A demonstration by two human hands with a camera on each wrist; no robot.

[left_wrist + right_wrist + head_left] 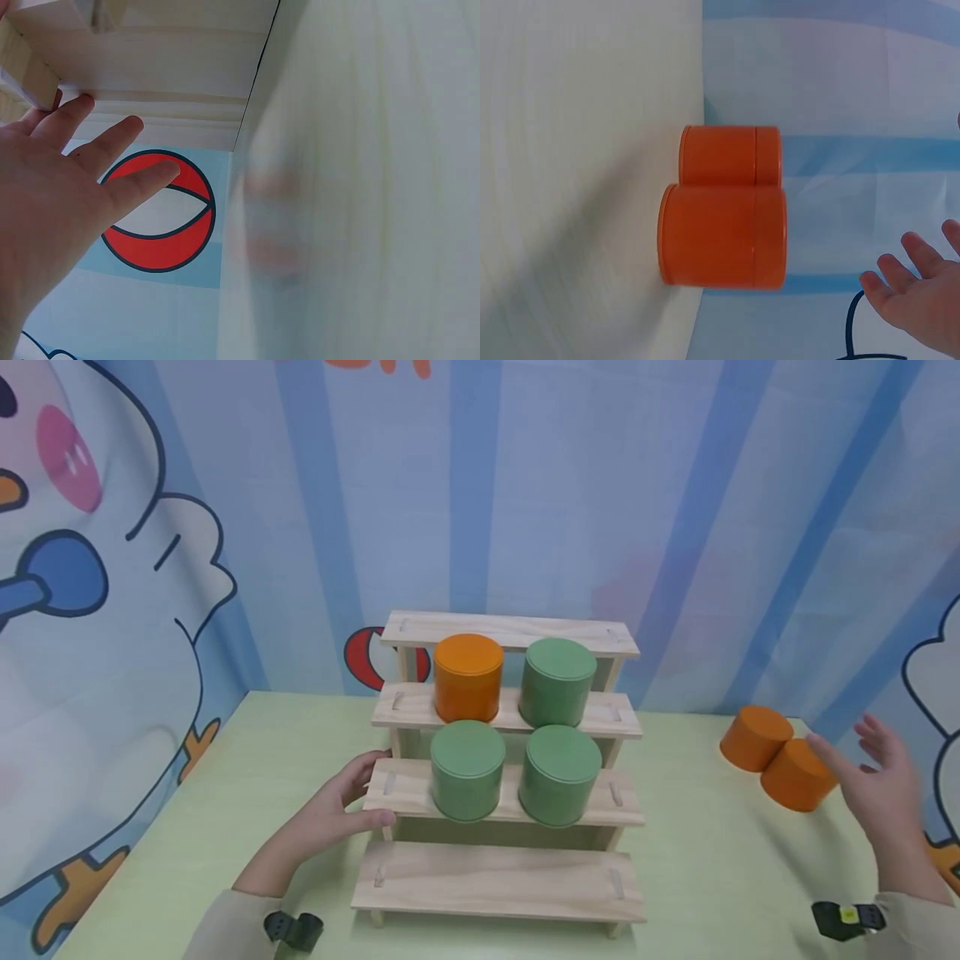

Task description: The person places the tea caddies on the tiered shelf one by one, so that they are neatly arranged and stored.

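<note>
A stepped wooden rack stands on the table. An orange canister and a green canister sit on its second step from the top; two more green canisters sit on the step below. My left hand holds the rack's left end, thumb at a step's front edge, fingers behind. In the left wrist view, those fingers spread beside a wooden post. My right hand is empty, fingers parted, beside two orange canisters at the table's right.
A pale green-yellow table carries everything. Behind it hangs a blue striped cloth with printed cartoon figures, continuing along both sides. The rack's top step and bottom step bear no canisters.
</note>
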